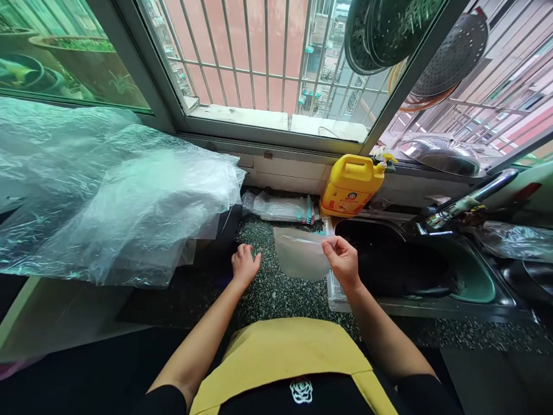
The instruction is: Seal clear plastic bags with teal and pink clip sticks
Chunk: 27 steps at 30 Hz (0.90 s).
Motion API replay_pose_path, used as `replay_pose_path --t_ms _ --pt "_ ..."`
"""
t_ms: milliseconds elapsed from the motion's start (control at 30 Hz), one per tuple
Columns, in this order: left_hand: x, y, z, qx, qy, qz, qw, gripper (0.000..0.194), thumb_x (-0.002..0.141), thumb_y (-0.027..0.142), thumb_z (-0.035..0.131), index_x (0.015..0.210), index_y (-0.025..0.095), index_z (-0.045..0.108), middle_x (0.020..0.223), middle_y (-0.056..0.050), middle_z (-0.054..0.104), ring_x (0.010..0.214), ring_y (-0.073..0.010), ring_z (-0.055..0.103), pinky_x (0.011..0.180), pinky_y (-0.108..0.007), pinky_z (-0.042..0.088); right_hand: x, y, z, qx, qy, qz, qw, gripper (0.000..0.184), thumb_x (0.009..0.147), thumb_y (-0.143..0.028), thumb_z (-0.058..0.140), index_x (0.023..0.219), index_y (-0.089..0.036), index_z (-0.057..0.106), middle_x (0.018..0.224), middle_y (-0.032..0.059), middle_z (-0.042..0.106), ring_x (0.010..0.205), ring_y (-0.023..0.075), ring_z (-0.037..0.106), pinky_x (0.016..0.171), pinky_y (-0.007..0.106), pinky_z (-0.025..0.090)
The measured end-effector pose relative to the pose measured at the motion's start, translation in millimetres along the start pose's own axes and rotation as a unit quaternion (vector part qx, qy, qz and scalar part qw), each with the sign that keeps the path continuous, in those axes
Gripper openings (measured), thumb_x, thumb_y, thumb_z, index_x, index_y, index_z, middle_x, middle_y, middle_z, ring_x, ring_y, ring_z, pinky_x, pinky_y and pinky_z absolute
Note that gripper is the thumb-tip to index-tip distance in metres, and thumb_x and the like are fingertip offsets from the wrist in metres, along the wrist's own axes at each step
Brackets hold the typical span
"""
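A frosted, see-through plastic bag (300, 253) hangs flat over the speckled counter (276, 300), with a bit of teal at its upper right corner. My right hand (344, 262) pinches that right edge between thumb and fingers. To the left of the bag, my left hand (245, 265) is apart from it, above the counter, with the thumb away from loosely curled fingers and nothing seen in them. Behind the bag lies a stack of clear plastic bags (280, 207) with teal ends. Under my right hand is a clear plastic box or tray (338, 295), partly hidden.
Large clear plastic sheeting (142, 190) covers the left side. A yellow jug (352, 184) with a pump stands at the back, beside the dark sink (432, 297) and its faucet (466, 204). Window frames (268, 137) bound the counter behind; pans (451, 55) hang upper right.
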<state>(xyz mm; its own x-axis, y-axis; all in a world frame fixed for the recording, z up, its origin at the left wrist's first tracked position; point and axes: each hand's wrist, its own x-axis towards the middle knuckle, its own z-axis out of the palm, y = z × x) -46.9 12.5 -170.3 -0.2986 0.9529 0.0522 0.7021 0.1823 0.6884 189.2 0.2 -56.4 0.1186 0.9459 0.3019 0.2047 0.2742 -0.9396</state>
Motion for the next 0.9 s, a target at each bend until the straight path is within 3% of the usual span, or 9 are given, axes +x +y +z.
replay_pose_path --t_ms 100,167,233,300,367,400,467,600,900 --pt "-3.4 -19.8 9.6 0.024 -0.008 -0.014 1.0 0.018 0.071 0.018 0.058 0.089 0.014 0.057 0.11 -0.019 0.057 0.107 -0.0352 0.056 0.099 -0.056 0.033 -0.9 -1.3 -2.4 -0.008 -0.022 0.004 1.0 0.026 0.077 -0.041 0.063 0.066 -0.019 0.058 0.062 -0.0007 0.054 0.057 0.0112 0.046 0.056 0.025 0.04" --pt "0.8 -14.3 9.2 -0.001 -0.009 0.008 1.0 0.021 0.075 0.021 0.055 0.094 0.014 0.056 0.113 -0.018 0.057 0.111 -0.0323 0.054 0.101 -0.052 0.034 0.1 -5.2 -3.7 -0.01 -0.026 0.001 1.0 0.026 0.078 -0.041 0.063 0.066 -0.019 0.058 0.062 -0.0005 0.055 0.058 0.0114 0.046 0.056 0.025 0.041" --pt "9.6 2.7 4.4 -0.104 -0.014 0.054 0.993 0.025 0.079 0.029 0.053 0.1 0.016 0.056 0.112 -0.015 0.059 0.111 -0.028 0.054 0.099 -0.045 0.039 2.1 -10.1 -5.9 -0.01 -0.026 -0.003 1.0 0.026 0.078 -0.042 0.063 0.067 -0.019 0.059 0.063 -0.0005 0.055 0.058 0.0115 0.047 0.057 0.025 0.041" --pt "19.1 26.5 -3.4 -0.278 -0.039 0.106 0.954 0.035 0.08 0.042 0.053 0.105 0.018 0.055 0.111 -0.013 0.061 0.107 -0.0257 0.056 0.094 -0.042 0.043 4.7 -14.8 -9.5 -0.01 -0.025 -0.007 1.0 0.026 0.077 -0.042 0.064 0.066 -0.019 0.059 0.063 -0.0004 0.056 0.059 0.0116 0.048 0.057 0.025 0.042" --pt "25.0 52.4 -12.5 -0.432 -0.091 0.141 0.886 0.052 0.075 0.056 0.056 0.111 0.019 0.054 0.113 -0.013 0.062 0.104 -0.0246 0.058 0.089 -0.038 0.046 7.6 -18.4 -13.4 -0.009 -0.027 -0.009 1.0 0.026 0.077 -0.042 0.064 0.066 -0.019 0.059 0.063 -0.0005 0.056 0.059 0.0115 0.049 0.057 0.025 0.042" --pt "25.9 64.9 -17.0 -0.479 -0.116 0.152 0.857 0.058 0.07 0.059 0.061 0.111 0.019 0.055 0.11 -0.012 0.063 0.1 -0.0238 0.059 0.084 -0.035 0.047 9.1 -19.5 -15.0 -0.009 -0.028 -0.009 1.0 0.026 0.077 -0.041 0.064 0.066 -0.018 0.059 0.063 -0.0006 0.056 0.059 0.0114 0.049 0.057 0.024 0.042" --pt "24.0 87.1 -25.5 -0.513 -0.137 0.142 0.835 0.052 0.063 0.056 0.071 0.099 0.019 0.06 0.092 -0.008 0.067 0.082 -0.0187 0.061 0.072 -0.029 0.048 11.8 -20.4 -16.8 -0.011 -0.027 -0.005 1.0 0.026 0.077 -0.041 0.064 0.066 -0.018 0.059 0.063 -0.0008 0.056 0.058 0.0111 0.048 0.057 0.024 0.042" --pt "13.5 114.7 -39.6 -0.503 -0.082 0.101 0.855 0.03 0.066 0.043 0.072 0.065 0.017 0.058 0.059 0.002 0.055 0.056 -0.0097 0.05 0.056 -0.021 0.041 14.4 -17.2 -14.2 -0.012 -0.01 0.004 1.0 0.023 0.075 -0.04 0.065 0.071 -0.018 0.059 0.064 -0.0006 0.056 0.058 0.011 0.048 0.056 0.024 0.041" --pt "-3.5 126.2 -56.1 -0.45 -0.028 0.107 0.886 0.016 0.07 0.03 0.066 0.066 0.018 0.056 0.058 0.004 0.052 0.052 -0.0081 0.046 0.05 -0.019 0.039 10.5 -12.0 2.5 -0.074 0.066 -0.058 0.993 0.015 0.079 -0.029 0.06 0.069 -0.019 0.055 0.061 -0.0025 0.051 0.055 0.0102 0.044 0.054 0.024 0.039"
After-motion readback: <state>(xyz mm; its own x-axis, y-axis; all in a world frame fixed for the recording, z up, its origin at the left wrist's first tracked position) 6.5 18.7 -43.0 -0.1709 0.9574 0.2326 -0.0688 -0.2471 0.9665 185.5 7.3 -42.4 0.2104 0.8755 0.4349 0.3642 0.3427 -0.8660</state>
